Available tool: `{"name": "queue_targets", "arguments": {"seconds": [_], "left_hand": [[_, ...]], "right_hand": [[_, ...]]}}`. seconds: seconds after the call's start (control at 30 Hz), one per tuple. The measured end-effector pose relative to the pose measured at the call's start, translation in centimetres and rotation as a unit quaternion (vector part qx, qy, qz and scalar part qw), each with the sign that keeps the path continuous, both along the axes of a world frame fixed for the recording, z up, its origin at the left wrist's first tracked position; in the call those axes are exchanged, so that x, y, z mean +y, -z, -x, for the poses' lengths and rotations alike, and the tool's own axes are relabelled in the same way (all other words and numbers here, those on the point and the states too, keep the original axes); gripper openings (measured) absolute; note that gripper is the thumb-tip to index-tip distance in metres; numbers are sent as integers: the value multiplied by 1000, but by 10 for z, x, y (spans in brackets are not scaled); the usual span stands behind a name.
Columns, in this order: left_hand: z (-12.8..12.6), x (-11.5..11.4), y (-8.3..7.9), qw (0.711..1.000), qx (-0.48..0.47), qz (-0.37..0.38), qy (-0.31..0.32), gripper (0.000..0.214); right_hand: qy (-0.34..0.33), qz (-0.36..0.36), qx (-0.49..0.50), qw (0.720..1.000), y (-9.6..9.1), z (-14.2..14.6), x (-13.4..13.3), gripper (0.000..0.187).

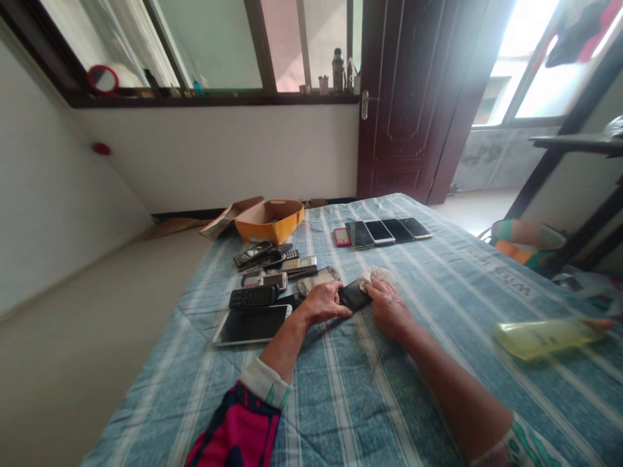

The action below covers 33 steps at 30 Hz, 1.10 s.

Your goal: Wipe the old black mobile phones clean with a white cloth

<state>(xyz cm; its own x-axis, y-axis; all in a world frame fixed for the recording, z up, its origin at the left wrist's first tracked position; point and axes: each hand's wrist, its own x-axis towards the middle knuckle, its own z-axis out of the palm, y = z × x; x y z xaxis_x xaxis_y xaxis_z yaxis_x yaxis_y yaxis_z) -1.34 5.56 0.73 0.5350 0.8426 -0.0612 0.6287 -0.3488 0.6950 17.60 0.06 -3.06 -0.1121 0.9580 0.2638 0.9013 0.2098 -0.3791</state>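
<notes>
A dark smartphone [353, 296] is gripped at its left end by my left hand [323, 303], thumb and fingers on opposite edges. My right hand [389, 307] presses a crumpled white tissue [382, 275] against the phone's right end, fingers closed over it. Left of my hands lies a loose pile of old phones, among them a black keypad phone [254, 296] and a silver keypad phone [298, 264]. Nearest me in that group is a white-framed tablet [253, 324], screen up. Another phone with a pale screen [318, 280] lies just beyond my left hand.
An open orange cardboard box [270, 231] stands at the far left of the striped bedspread [341, 402]. Several phones lie in a row at the back, including a white one [379, 232] and a small pink one [341, 237]. A yellow bottle [545, 338] lies at right.
</notes>
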Motion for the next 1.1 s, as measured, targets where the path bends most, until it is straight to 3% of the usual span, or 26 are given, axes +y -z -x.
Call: {"name": "queue_targets", "arguments": {"seconds": [0.23,0.5,0.73,0.97,1.1], "left_hand": [[0,2,3,1000,9,-9,-4,44],[-2,-2,-1,999,35,-36,-8,48],[-4,-5,-2,995,66,-75,-19,37],[-12,-12,2,984,128,-114,-42,52],[-14,-15,2,980,148,-129,-34,53]], "right_hand": [[-104,-3,-12,995,-6,21,-11,49],[-3,3,-6,1000,-3,1,2,53],[-112,-13,4,994,-6,22,-12,48],[-48,-10,37,998,7,9,4,49],[-41,-19,51,998,10,8,0,50]]}}
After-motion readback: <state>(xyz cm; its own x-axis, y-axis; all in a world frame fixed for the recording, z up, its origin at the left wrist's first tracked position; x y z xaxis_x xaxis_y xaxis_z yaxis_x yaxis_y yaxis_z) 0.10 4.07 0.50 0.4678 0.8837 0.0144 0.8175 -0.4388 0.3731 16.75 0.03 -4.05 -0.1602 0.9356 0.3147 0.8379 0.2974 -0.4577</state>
